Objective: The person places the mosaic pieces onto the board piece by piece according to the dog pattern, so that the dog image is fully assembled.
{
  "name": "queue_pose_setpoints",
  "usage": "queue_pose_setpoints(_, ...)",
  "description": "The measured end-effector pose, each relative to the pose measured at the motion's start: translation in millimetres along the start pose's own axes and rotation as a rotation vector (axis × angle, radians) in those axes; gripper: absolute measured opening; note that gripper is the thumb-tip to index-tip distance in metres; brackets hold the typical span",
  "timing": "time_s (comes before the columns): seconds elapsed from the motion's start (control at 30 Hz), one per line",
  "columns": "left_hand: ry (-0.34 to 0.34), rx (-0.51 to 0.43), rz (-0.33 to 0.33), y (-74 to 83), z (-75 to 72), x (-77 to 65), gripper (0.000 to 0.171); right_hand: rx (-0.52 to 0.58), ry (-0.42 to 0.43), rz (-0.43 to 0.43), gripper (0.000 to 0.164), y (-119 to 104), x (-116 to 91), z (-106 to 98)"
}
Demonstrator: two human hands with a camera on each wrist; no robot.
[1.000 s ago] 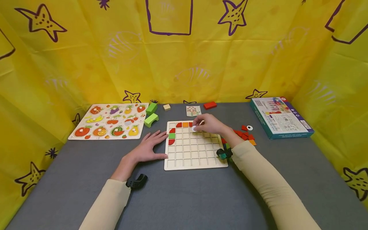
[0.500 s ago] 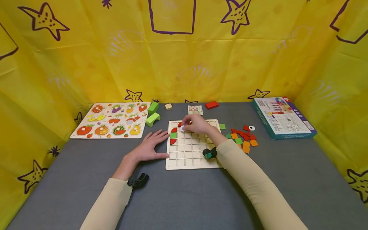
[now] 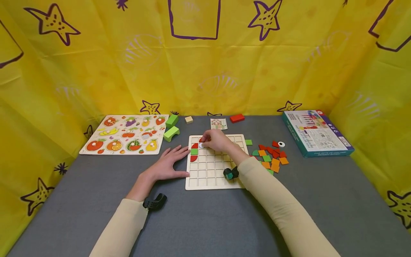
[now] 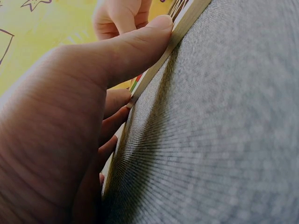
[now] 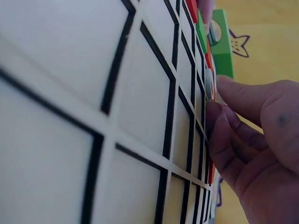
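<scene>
A wooden grid board lies in the middle of the table. My right hand is over its upper left part, where thumb and fingers pinch a small white disc down at a grid cell. The same disc shows edge-on in the right wrist view, close to the board's surface. Red pieces and a green square fill cells along the left column. Some top-row pieces are hidden behind the right hand. With fingers spread, my left hand touches the board's left edge with thumb and fingertips.
Loose red, orange and green tiles and a white ring-like piece lie right of the board. A fruit puzzle, green blocks, a picture card, a red block and a game box stand around it.
My right hand has carried the white disc leftward across the board and lowered it to a cell near the upper left. The left hand has stayed at the board's edge.
</scene>
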State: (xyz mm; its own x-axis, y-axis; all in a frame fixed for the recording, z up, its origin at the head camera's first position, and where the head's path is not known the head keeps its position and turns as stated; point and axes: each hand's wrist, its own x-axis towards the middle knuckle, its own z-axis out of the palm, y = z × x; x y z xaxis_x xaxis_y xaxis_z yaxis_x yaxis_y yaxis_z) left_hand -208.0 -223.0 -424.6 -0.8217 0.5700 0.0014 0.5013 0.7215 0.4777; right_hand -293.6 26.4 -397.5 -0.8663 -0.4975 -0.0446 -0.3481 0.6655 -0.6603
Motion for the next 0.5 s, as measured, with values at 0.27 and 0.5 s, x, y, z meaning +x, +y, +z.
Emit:
queue_pose_setpoints(0.27, -0.003, 0.004, -0.001, -0.4, 0.4, 0.0, 0.094, -0.046, -0.025, -0.009, 0.017, -0.3, -0.6, 0.6)
queue_pose_setpoints(0.5, -0.002, 0.007, 0.001, -0.7, 0.3, 0.6, 0.094, -0.051, -0.037, -0.022, 0.016, -0.1, -1.1, -0.7)
